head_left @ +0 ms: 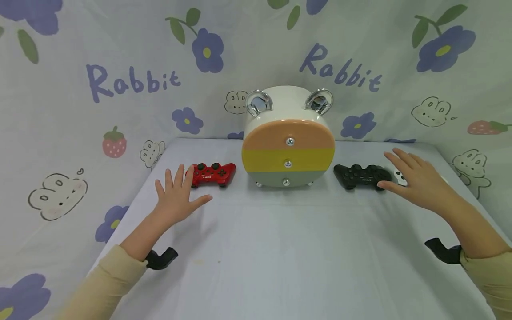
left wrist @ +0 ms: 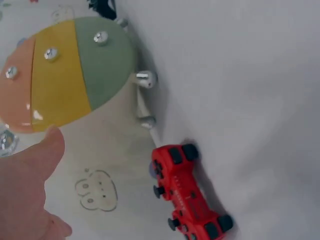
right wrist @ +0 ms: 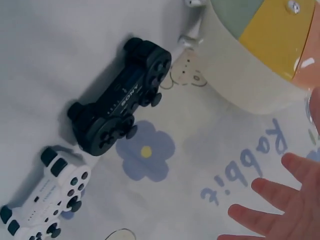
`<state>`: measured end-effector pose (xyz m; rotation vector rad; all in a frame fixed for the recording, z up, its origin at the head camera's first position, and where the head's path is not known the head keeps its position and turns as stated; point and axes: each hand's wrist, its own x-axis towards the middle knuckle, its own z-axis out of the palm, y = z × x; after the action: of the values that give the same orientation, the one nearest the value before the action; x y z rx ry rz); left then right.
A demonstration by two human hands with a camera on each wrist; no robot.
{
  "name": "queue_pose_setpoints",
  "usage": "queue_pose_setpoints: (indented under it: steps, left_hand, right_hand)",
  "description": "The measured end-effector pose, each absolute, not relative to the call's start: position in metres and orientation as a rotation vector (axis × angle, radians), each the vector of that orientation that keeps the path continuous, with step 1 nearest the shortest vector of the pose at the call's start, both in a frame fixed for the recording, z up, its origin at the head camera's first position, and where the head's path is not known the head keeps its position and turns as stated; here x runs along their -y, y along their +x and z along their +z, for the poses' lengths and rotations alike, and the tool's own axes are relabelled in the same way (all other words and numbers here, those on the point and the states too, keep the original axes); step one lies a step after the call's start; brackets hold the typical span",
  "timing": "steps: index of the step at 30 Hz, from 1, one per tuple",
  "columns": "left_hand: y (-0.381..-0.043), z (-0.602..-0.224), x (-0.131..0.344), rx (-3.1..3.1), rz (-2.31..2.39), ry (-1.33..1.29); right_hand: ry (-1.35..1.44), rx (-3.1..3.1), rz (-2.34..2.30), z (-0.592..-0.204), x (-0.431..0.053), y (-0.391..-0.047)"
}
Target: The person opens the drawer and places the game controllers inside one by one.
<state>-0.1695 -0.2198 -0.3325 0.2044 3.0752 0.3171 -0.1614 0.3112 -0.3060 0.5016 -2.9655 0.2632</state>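
Observation:
My left hand (head_left: 174,201) is held over the left of the table with fingers spread, holding nothing. Just beyond it lies a red game controller (head_left: 212,174), also seen in the left wrist view. My right hand (head_left: 424,183), likewise spread and bare, hovers at the right. In the head view its thumb overlaps a black game controller (head_left: 362,176). Its fingers partly hide a white game controller (head_left: 399,177), which shows better in the right wrist view. Between the hands stands a round white cabinet (head_left: 289,133) with orange, yellow and green drawer fronts, round knobs and two silver ears.
A white-covered table (head_left: 280,249) carries everything. Behind it and along the sides hangs a cloth (head_left: 256,58) printed with flowers, rabbits and lettering. The cabinet stands at the table's back edge on small silver feet. Black curved pieces (head_left: 162,259) stick out at both wrists.

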Motion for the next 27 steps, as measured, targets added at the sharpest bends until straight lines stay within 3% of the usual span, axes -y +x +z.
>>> queue_pose_setpoints:
  steps: [11,27]
  left_hand:
    - [-0.189,-0.295,0.218,-3.122,0.369,0.279]
    - [-0.216,-0.234,0.189,-3.113,0.671,0.407]
  right_hand:
    - [0.364,2.978,0.433,-0.288,-0.282,-0.166]
    - [0.425,2.963,0.471,-0.253,-0.251,-0.177]
